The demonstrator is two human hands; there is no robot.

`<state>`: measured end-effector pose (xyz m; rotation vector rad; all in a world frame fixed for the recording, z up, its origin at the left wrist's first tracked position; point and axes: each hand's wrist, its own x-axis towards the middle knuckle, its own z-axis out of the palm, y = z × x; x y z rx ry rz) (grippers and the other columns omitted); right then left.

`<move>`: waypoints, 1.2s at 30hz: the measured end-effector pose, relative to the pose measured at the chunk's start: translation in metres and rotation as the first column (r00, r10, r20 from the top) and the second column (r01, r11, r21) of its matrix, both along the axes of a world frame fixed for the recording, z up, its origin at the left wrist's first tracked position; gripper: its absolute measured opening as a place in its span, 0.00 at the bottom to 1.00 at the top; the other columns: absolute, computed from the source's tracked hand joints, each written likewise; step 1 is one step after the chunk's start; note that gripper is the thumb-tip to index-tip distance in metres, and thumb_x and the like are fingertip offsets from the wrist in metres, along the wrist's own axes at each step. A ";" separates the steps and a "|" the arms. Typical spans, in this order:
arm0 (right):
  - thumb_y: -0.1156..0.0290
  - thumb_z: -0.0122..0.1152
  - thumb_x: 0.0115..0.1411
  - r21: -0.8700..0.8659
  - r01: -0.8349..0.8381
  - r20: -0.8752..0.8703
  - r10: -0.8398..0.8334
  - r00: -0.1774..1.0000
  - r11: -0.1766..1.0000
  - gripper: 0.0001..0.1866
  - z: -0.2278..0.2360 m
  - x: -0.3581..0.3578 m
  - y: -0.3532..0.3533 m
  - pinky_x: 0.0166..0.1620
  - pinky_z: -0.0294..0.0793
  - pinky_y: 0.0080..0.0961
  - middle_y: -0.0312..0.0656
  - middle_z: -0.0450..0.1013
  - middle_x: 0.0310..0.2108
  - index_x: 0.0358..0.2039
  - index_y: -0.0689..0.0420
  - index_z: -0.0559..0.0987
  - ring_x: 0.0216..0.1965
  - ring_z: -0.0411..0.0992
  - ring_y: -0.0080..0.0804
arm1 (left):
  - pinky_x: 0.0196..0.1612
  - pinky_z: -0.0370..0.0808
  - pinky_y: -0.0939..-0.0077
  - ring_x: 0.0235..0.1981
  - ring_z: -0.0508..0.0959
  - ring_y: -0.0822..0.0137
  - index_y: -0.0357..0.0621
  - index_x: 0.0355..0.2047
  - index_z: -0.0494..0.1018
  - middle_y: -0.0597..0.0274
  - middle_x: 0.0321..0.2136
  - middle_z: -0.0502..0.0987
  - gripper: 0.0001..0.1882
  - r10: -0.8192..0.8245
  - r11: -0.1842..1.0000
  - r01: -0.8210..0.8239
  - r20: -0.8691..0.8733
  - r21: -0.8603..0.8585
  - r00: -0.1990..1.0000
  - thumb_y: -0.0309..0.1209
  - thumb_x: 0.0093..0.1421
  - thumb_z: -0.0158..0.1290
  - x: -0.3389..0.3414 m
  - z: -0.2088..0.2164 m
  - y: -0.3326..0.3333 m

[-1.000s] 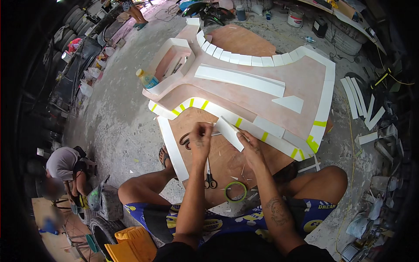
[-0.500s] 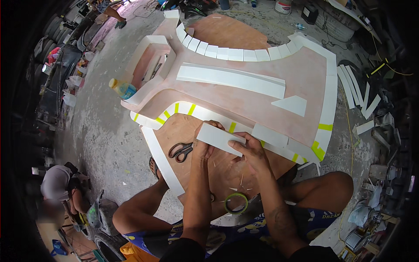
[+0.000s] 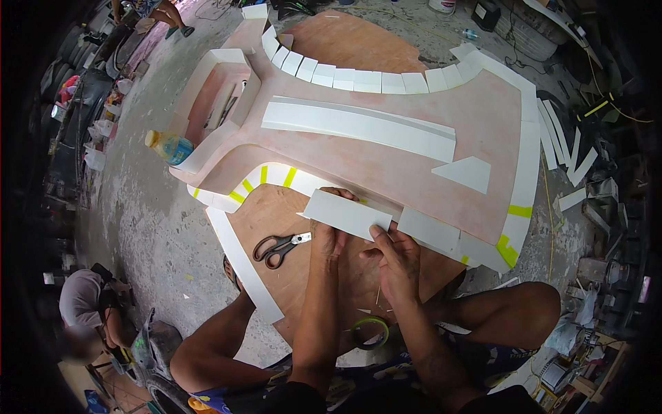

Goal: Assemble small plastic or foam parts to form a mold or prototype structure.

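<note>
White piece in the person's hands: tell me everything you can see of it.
The white piece is a flat, roughly rectangular strip, apparently card or thin board, with a smooth, plain face and mostly straight edges. A small pointed bit shows at its left end. It slants slightly, right end nearer the person. The left hand is behind it, fingertips showing past its far edge; the right hand's thumb lies on its lower right corner. Whether it touches anything beneath, I cannot tell.

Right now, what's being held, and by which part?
A white strip: the left hand holds it from underneath, the right hand by its right end.
</note>
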<state>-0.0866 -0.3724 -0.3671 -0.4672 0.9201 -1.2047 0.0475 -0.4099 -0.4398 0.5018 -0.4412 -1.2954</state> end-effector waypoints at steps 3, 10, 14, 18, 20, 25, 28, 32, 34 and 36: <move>0.76 0.63 0.62 -0.024 0.042 0.019 -0.041 0.999 0.999 0.10 -0.001 -0.001 -0.003 0.30 0.83 0.24 0.38 0.77 0.38 0.44 0.60 0.78 0.33 0.77 0.23 | 0.47 0.77 0.70 0.43 0.74 0.63 0.43 0.40 0.69 0.59 0.41 0.72 0.14 0.004 0.999 -0.004 0.028 -0.033 1.000 0.34 0.60 0.60 -0.002 -0.002 -0.002; 0.78 0.60 0.63 -0.048 0.090 0.060 -0.087 0.994 0.995 0.10 0.004 0.004 -0.008 0.35 0.87 0.27 0.40 0.77 0.39 0.45 0.61 0.77 0.35 0.78 0.25 | 0.51 0.76 0.67 0.47 0.74 0.61 0.43 0.43 0.69 0.59 0.41 0.72 0.18 0.008 1.000 -0.005 0.131 -0.022 0.991 0.38 0.60 0.62 -0.017 0.005 0.000; 0.78 0.60 0.63 -0.028 0.070 0.072 -0.068 0.995 0.997 0.10 0.000 0.003 -0.005 0.37 0.87 0.28 0.40 0.77 0.38 0.45 0.61 0.77 0.36 0.78 0.26 | 0.49 0.78 0.68 0.47 0.75 0.62 0.43 0.43 0.69 0.58 0.42 0.72 0.21 -0.049 0.998 0.044 0.149 0.033 0.988 0.43 0.60 0.62 -0.026 0.009 0.004; 0.78 0.60 0.63 -0.044 0.074 0.044 -0.072 0.996 0.996 0.10 -0.005 0.002 -0.005 0.37 0.87 0.28 0.40 0.77 0.38 0.45 0.61 0.77 0.34 0.77 0.24 | 0.42 0.80 0.71 0.42 0.78 0.64 0.42 0.42 0.69 0.57 0.42 0.74 0.22 0.000 0.995 -0.026 0.253 0.097 0.968 0.45 0.60 0.62 -0.032 0.008 0.002; 0.77 0.62 0.63 -0.083 0.095 0.046 -0.091 0.995 0.992 0.10 -0.005 0.000 -0.006 0.35 0.86 0.28 0.39 0.77 0.36 0.44 0.61 0.77 0.31 0.76 0.22 | 0.39 0.80 0.72 0.38 0.79 0.65 0.39 0.41 0.71 0.56 0.39 0.77 0.17 0.024 0.987 -0.052 0.180 0.150 0.983 0.37 0.60 0.62 -0.038 0.013 0.004; 0.77 0.66 0.60 -0.075 0.086 -0.036 -0.089 0.995 0.994 0.11 0.000 0.002 -0.007 0.33 0.86 0.26 0.40 0.76 0.34 0.42 0.62 0.76 0.30 0.75 0.21 | 0.31 0.80 0.78 0.30 0.80 0.69 0.39 0.41 0.70 0.59 0.33 0.78 0.13 0.029 0.957 -0.123 0.334 0.262 0.942 0.33 0.61 0.58 -0.037 0.005 0.007; 0.76 0.67 0.59 -0.051 0.108 -0.037 -0.110 0.993 0.993 0.13 -0.002 0.001 -0.008 0.33 0.86 0.25 0.41 0.75 0.34 0.41 0.65 0.75 0.30 0.75 0.22 | 0.28 0.79 0.80 0.27 0.79 0.70 0.38 0.39 0.71 0.60 0.31 0.78 0.09 0.080 0.936 -0.173 0.295 0.306 0.952 0.27 0.59 0.56 -0.048 0.004 0.008; 0.75 0.68 0.59 -0.060 0.127 -0.049 -0.130 0.990 0.990 0.13 -0.005 0.003 -0.008 0.32 0.85 0.23 0.40 0.75 0.33 0.41 0.64 0.75 0.29 0.75 0.21 | 0.25 0.76 0.81 0.24 0.78 0.73 0.38 0.38 0.71 0.60 0.29 0.77 0.08 0.120 0.936 -0.183 0.216 0.299 0.969 0.23 0.57 0.55 -0.051 -0.001 0.008; 0.75 0.68 0.59 -0.067 0.137 -0.047 -0.141 0.989 0.988 0.13 -0.005 0.003 -0.009 0.32 0.84 0.22 0.40 0.75 0.32 0.41 0.64 0.75 0.29 0.75 0.21 | 0.23 0.75 0.83 0.22 0.76 0.74 0.38 0.37 0.71 0.61 0.28 0.77 0.08 0.124 0.935 -0.181 0.198 0.306 0.972 0.22 0.56 0.54 -0.053 0.004 0.006; 0.75 0.68 0.59 -0.073 0.147 -0.043 -0.150 0.988 0.986 0.12 -0.005 0.003 -0.009 0.32 0.84 0.21 0.40 0.75 0.32 0.41 0.64 0.75 0.28 0.75 0.21 | 0.18 0.70 0.86 0.17 0.72 0.78 0.37 0.36 0.71 0.61 0.27 0.77 0.08 0.143 0.942 -0.165 0.095 0.291 0.985 0.21 0.55 0.54 -0.056 0.012 0.007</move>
